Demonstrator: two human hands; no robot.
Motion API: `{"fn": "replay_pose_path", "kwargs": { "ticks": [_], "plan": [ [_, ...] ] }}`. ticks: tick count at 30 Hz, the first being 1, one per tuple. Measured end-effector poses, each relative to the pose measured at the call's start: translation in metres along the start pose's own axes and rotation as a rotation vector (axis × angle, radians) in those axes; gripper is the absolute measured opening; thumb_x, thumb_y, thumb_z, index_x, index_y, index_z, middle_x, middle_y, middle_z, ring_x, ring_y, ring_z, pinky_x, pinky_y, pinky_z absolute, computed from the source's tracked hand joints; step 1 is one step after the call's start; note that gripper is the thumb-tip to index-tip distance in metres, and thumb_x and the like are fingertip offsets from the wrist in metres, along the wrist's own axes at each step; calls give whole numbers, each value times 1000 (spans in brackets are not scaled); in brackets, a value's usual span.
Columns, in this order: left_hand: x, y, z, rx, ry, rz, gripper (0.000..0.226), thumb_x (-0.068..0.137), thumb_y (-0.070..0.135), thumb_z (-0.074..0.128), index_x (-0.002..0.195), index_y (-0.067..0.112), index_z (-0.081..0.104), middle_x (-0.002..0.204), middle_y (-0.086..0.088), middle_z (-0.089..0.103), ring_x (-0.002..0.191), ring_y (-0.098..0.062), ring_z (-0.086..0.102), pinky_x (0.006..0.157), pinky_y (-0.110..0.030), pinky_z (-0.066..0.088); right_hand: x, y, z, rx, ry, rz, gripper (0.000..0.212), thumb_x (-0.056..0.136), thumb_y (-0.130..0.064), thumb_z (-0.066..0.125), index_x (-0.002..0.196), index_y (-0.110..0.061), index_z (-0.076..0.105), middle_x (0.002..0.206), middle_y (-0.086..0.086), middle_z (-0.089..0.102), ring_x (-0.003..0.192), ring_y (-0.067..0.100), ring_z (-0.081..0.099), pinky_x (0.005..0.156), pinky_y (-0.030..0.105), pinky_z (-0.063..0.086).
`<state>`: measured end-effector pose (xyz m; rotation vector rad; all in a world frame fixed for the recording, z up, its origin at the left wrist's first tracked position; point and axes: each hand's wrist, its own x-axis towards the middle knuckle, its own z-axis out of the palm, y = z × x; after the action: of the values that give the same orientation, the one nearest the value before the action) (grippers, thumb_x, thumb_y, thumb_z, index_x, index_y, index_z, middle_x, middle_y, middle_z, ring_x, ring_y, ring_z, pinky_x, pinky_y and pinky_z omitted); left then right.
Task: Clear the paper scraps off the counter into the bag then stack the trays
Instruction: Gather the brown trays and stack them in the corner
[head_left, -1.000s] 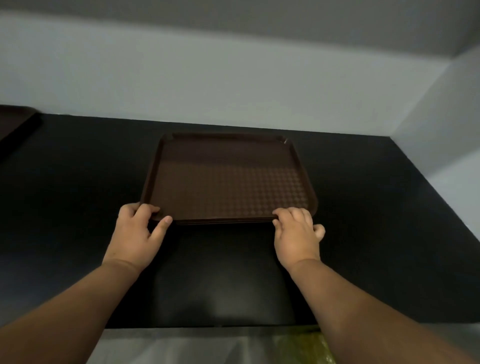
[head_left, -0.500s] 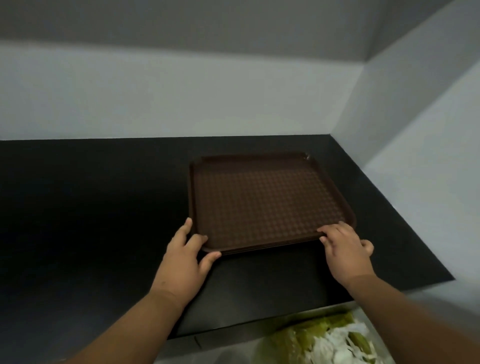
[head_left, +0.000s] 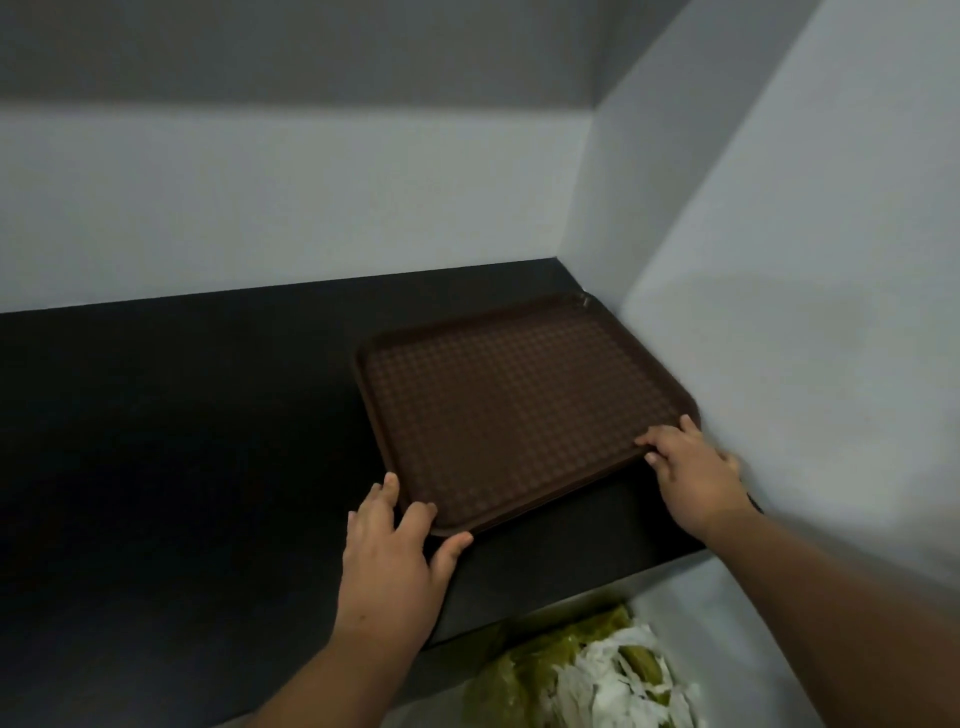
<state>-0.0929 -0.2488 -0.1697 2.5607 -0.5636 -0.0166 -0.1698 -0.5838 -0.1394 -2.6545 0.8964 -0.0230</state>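
Observation:
A stack of brown textured trays (head_left: 514, 410) lies flat on the black counter (head_left: 182, 441), pushed into the right corner against the wall. My left hand (head_left: 397, 561) rests at the stack's near left corner, fingers spread and touching the rim. My right hand (head_left: 688, 470) presses on the near right corner, fingers over the rim. Below the counter's front edge sits a yellow-green bag (head_left: 530, 670) with white paper scraps (head_left: 618, 680) inside.
A grey-white wall (head_left: 779, 312) rises right beside the trays, and another wall (head_left: 260, 208) runs along the back of the counter. The counter's front edge runs diagonally just above the bag.
The trays have slid right along the counter into the corner, with both hands staying at the near corners. My view has turned right and down, showing more of the bag.

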Motion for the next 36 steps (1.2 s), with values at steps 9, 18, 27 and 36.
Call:
{"fn": "replay_pose_path", "kwargs": {
  "ticks": [9,18,27,36],
  "plan": [
    [44,-16,-36,-376,115,-88,47,92,36,64,135,17,56,134,-5,52,127,-23,49,107,-39,39,-57,-47,25,958,341,461,65,98,-36,55,155,-27,24,163,4,24,147,18,27,119,36,24],
    [198,-19,-48,-517,-141,-417,66,97,13,54,157,20,27,150,-9,47,123,-26,57,104,-36,43,-111,-156,80,1030,122,364,94,91,-40,67,157,-31,1,163,-9,19,141,12,38,111,25,37],
    [132,-15,-25,-670,141,-541,63,98,15,50,156,24,27,151,-4,45,136,-23,46,109,-38,37,-99,-134,71,1002,135,389,81,94,-29,62,157,-30,11,148,-13,48,132,2,48,114,32,39],
    [38,2,-11,-745,110,-454,70,93,24,68,153,19,33,148,-4,47,130,-18,53,109,-36,42,-40,-72,21,1014,-13,326,51,95,-18,48,139,-45,51,123,-13,69,109,12,67,103,41,51]
  ]
}}
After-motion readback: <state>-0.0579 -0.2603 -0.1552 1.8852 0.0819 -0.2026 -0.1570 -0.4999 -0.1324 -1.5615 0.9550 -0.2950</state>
